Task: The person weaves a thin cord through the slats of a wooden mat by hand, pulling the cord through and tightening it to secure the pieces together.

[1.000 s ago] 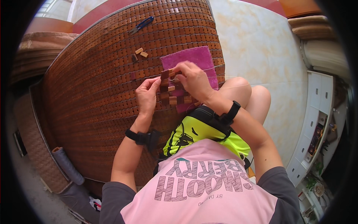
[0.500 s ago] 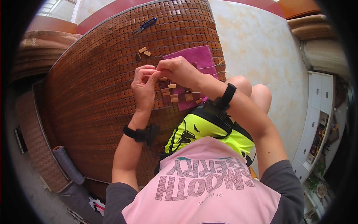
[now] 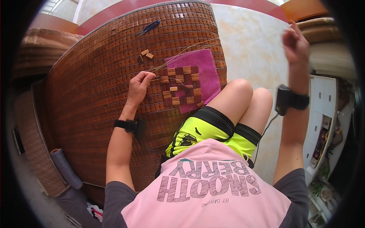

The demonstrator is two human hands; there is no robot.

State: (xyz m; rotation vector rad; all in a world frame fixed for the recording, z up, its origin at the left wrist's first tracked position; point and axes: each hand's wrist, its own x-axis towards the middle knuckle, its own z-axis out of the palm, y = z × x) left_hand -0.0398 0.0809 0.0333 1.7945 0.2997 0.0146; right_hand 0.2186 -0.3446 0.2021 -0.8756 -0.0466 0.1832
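Note:
My left hand (image 3: 138, 85) pinches a thin pale thread (image 3: 182, 53) between thumb and fingertips, just left of a panel of small light and dark wooden tiles (image 3: 175, 72). From there the thread runs up and right toward my right hand (image 3: 295, 45). Raised far out to the right, that hand is closed and blurred, its fingertips together at the thread's far end. The tile panel lies partly on a magenta cloth (image 3: 211, 72). Loose thread ends cross the panel, and one light tile (image 3: 173, 89) sits at an angle on it.
Several loose tiles (image 3: 149, 56) lie beyond the panel on the brown tile mat (image 3: 95, 83). Blue-handled thread snips (image 3: 148, 28) rest farther off. My bare knees (image 3: 243, 89) are beside the cloth. A white cabinet (image 3: 317, 114) stands on the right.
My hands were together above the panel. The right has swung far right and up, drawing the thread out long; the left has shifted slightly down and left. The panel is uncovered.

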